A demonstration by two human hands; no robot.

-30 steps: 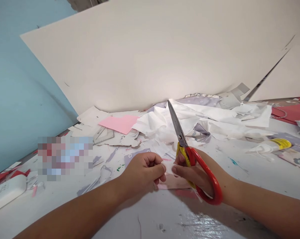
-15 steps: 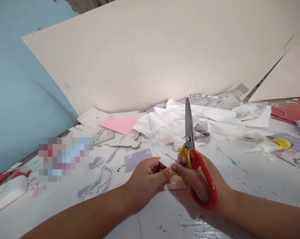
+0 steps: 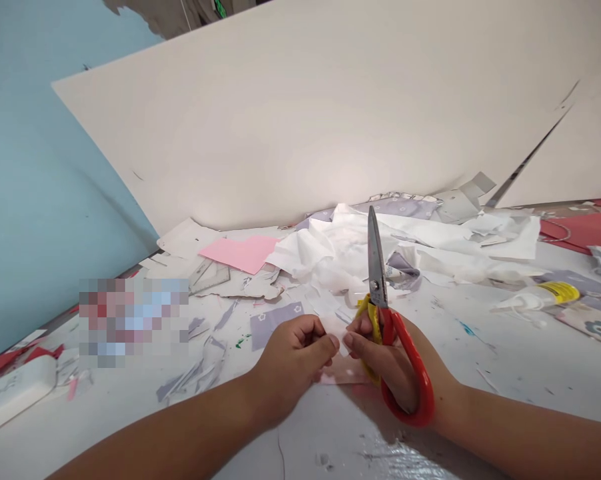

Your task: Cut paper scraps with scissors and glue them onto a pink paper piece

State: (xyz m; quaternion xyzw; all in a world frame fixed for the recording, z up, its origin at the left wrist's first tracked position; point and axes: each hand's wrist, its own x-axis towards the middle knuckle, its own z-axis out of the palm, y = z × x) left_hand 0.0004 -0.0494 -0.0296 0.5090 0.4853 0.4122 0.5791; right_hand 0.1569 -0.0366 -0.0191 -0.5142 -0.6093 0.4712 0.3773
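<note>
A small piece of thin white paper (image 3: 336, 327) is held up between the two hands, just above the table (image 3: 250, 460). The left hand (image 3: 298, 353) has its fingers curled in, pinching the paper's left side between thumb and fingers. The right hand (image 3: 401, 375) pinches the other side with its thumb and fingertips, and also carries the scissors (image 3: 378, 293), a red handle loop around its thumb, the blades together and pointing up. Beneath the hands lies a pale pink sheet (image 3: 345, 375). Near the left hand is a purple scrap with white flowers (image 3: 275, 325); beyond it are a pink sheet (image 3: 240, 253) and a clear set square (image 3: 213, 278). Crumpled white paper (image 3: 320, 248) spreads behind the scissors, below a large white board (image 3: 305, 120). Over on the right, a glue bottle (image 3: 535, 297) with a yellow label lies on its side
</note>
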